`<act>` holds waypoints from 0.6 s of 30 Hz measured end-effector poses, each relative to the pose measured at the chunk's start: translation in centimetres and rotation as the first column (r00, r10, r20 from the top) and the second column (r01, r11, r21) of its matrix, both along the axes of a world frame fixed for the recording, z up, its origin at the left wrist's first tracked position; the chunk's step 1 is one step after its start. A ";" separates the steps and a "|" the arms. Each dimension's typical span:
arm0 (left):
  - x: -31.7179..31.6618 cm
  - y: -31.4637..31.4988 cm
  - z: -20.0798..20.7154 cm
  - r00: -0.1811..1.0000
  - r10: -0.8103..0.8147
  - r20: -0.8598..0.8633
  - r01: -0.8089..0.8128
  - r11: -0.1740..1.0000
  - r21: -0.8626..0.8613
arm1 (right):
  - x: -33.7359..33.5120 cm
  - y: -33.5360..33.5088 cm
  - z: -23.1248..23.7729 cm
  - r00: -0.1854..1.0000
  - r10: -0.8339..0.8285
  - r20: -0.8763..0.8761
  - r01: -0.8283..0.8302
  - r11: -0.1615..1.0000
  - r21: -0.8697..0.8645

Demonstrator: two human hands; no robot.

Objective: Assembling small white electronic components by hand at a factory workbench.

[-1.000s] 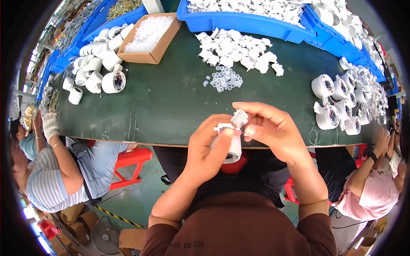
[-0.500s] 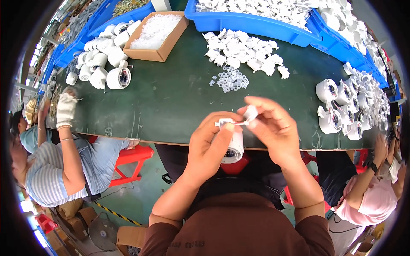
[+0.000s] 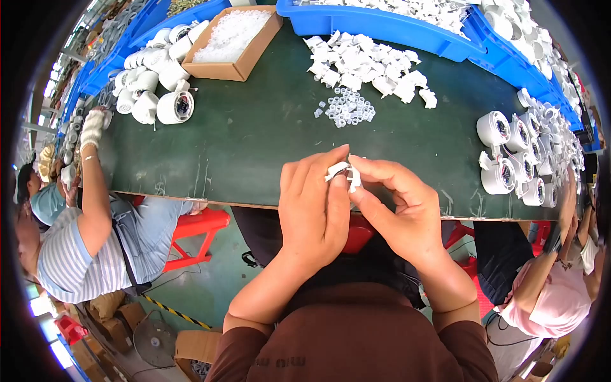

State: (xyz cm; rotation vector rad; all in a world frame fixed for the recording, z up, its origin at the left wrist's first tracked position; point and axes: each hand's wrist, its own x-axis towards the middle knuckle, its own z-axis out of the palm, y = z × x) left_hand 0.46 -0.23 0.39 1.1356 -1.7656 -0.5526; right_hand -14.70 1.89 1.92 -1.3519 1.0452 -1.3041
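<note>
My left hand [image 3: 310, 207] is closed around a white cylindrical camera housing, whose body is now hidden behind the palm and fingers. At its fingertips a white plastic bracket [image 3: 337, 170] shows. Thumb and forefinger of my right hand [image 3: 404, 207] pinch a small white plastic cover [image 3: 354, 179] against the bracket. Both hands meet just above the table's front edge. Beyond them lie a small heap of translucent plastic rings [image 3: 349, 108] and a pile of loose white plastic covers [image 3: 366, 63].
White camera housings [image 3: 175, 107] cluster at the left, beside a cardboard box [image 3: 238, 69] of clear plastic pieces. More cameras [image 3: 498, 176] stand at the right. Blue bins [image 3: 382, 43] line the back. A co-worker's gloved hand [image 3: 93, 127] works at the left; another person [image 3: 541, 299] sits right.
The small white cover in my right hand has come in against the bracket. My left hand has turned, so the housing no longer shows. The left co-worker's gloved hand has moved farther away.
</note>
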 end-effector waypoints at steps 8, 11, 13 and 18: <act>-0.1 -0.1 -0.8 0.999 -0.011 0.040 0.015 0.995 -0.098 | 0.8 0.2 -0.2 0.996 -0.082 -0.030 0.082 0.997 0.009; -0.2 -0.3 -0.7 0.999 -0.017 0.036 0.022 0.990 -0.139 | 1.3 0.6 -0.5 0.983 -0.147 -0.113 0.145 0.989 -0.029; -0.4 -0.1 -0.8 0.999 -0.008 0.039 0.013 0.990 -0.141 | 1.7 0.9 -1.1 0.968 -0.187 -0.167 0.178 0.982 -0.067; -0.3 -0.3 -1.0 0.998 0.008 0.061 0.003 0.984 -0.176 | 1.8 0.8 -2.2 0.976 -0.187 -0.112 0.169 0.974 -0.151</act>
